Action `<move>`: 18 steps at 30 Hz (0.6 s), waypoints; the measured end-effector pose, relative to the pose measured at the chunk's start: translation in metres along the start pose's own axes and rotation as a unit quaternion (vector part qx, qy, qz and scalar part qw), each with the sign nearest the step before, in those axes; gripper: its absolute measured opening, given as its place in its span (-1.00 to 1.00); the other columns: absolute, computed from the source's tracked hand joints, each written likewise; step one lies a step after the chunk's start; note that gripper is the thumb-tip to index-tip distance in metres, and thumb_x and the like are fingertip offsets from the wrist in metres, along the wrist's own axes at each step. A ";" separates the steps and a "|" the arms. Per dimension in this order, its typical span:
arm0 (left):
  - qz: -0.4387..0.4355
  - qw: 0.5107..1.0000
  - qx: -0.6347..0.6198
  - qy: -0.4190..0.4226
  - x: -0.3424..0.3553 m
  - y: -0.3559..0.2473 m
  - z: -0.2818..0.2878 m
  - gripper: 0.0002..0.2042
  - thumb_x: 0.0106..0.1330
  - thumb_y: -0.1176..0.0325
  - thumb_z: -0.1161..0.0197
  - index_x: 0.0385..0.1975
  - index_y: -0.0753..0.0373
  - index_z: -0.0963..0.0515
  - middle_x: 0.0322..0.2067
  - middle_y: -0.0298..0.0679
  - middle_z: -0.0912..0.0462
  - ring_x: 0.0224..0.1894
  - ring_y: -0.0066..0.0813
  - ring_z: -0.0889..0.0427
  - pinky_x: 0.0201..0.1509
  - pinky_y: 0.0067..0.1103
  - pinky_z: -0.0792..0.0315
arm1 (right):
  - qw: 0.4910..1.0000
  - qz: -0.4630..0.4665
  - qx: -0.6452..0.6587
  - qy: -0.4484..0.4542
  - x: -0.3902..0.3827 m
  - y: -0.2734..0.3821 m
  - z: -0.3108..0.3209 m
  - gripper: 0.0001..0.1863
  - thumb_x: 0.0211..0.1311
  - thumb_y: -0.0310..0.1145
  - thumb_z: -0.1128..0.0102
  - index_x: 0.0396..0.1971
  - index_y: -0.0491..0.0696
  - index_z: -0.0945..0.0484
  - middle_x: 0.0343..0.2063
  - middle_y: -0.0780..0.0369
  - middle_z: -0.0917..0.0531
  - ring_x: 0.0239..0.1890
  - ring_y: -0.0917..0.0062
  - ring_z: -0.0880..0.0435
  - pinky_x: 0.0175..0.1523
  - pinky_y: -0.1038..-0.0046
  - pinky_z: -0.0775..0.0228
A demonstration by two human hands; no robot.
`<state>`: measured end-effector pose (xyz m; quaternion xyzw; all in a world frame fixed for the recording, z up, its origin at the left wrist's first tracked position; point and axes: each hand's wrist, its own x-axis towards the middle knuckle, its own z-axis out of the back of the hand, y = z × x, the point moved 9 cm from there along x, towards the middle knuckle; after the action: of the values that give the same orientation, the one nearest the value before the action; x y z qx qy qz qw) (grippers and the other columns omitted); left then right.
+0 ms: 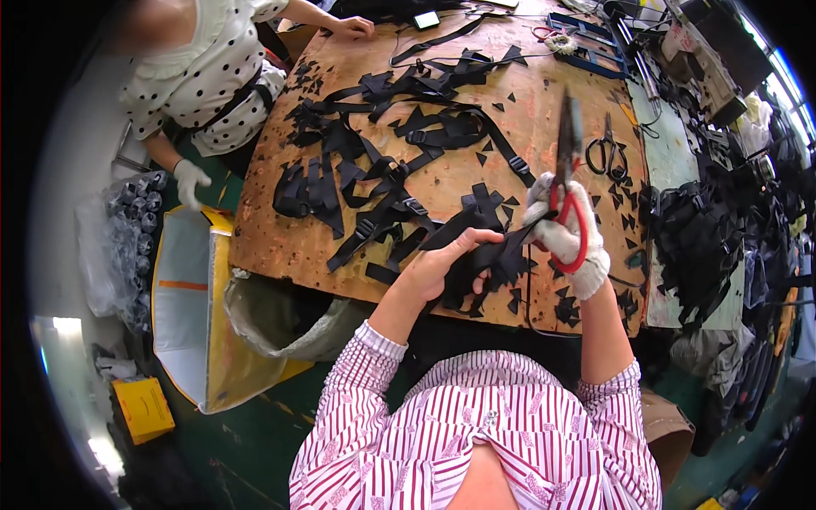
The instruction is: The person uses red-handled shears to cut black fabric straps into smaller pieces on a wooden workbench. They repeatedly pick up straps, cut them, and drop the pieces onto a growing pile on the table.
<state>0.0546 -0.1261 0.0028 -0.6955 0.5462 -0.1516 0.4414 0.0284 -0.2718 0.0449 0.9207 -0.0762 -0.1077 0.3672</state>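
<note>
My bare left hand (446,263) grips a bundle of black webbing (501,259) over the worktable's near edge. My right hand (561,229), in a white glove, holds red-handled scissors (580,217) with the long blades pointing up, close beside that bundle. Black straps with buckles (367,228) lie in loose heaps across the worn wooden table (280,246). Small black triangular scraps (561,311) are scattered round them. A second pair of scissors (605,157) with black handles lies beyond my right hand.
A co-worker (204,76) stands at the left. A yellow lined bag (217,314) and a sack (310,331) sit below the left edge. A blue tray (582,55) is at the back; dark straps (697,246) pile at right, a yellow box (140,408) lies on the floor.
</note>
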 end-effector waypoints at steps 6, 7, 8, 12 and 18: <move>0.006 0.997 -0.040 -0.070 -0.006 -0.008 -0.010 -0.78 0.30 0.27 -0.19 -0.18 0.25 -0.46 -0.48 -0.32 -0.51 -0.58 -0.61 -0.45 -0.64 -0.69 -0.26 | 0.934 0.092 -0.344 0.027 -0.015 -0.010 -0.027 -0.55 0.00 -0.72 -0.13 -0.12 -0.09 -0.21 -0.35 0.22 -0.51 -0.36 0.57 -0.59 -0.30 0.50 -0.51; -0.017 0.996 -0.039 -0.074 -0.008 -0.013 -0.010 -0.80 0.27 0.29 -0.24 -0.24 0.25 -0.47 -0.50 -0.33 -0.50 -0.58 -0.62 -0.44 -0.66 -0.69 -0.25 | 0.929 0.115 -0.352 -0.010 -0.018 -0.004 -0.022 -0.56 0.01 -0.71 -0.13 -0.12 -0.09 -0.21 -0.36 0.22 -0.52 -0.37 0.57 -0.59 -0.30 0.51 -0.51; -0.037 0.992 -0.036 -0.117 -0.010 -0.013 -0.001 -0.82 0.27 0.28 -0.25 -0.26 0.21 -0.48 -0.51 -0.35 -0.49 -0.61 -0.64 -0.41 -0.67 -0.71 -0.21 | 0.922 0.137 -0.359 -0.044 -0.021 0.000 -0.019 -0.56 0.02 -0.71 -0.13 -0.12 -0.09 -0.21 -0.38 0.23 -0.53 -0.38 0.58 -0.58 -0.31 0.51 -0.51; -0.110 0.978 0.034 -0.175 -0.013 -0.022 0.024 -0.79 0.26 0.23 -0.26 -0.27 0.21 -0.49 -0.56 -0.43 -0.48 -0.63 -0.72 -0.40 -0.64 -0.74 -0.22 | 0.881 0.123 -0.442 -0.114 -0.047 0.013 -0.002 -0.56 0.03 -0.53 -0.30 -0.13 -0.09 -0.27 -0.44 0.30 -0.52 -0.44 0.69 -0.50 -0.31 0.60 -0.41; -0.170 0.954 0.071 -0.237 -0.017 -0.024 0.029 -0.73 0.25 0.17 -0.28 -0.25 0.24 -0.49 -0.55 -0.44 -0.50 -0.57 -0.75 -0.44 -0.56 -0.78 -0.28 | 0.857 -0.025 -0.496 -0.139 -0.098 -0.018 0.024 -0.44 -0.15 -0.36 -0.42 -0.12 -0.12 -0.33 -0.39 0.26 -0.49 -0.39 0.57 -0.49 -0.23 0.49 -0.39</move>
<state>0.0843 -0.0975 0.0097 -0.7607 0.2875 -0.0935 0.5744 -0.0712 -0.2536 0.0296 0.5936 -0.0402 -0.2669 0.7581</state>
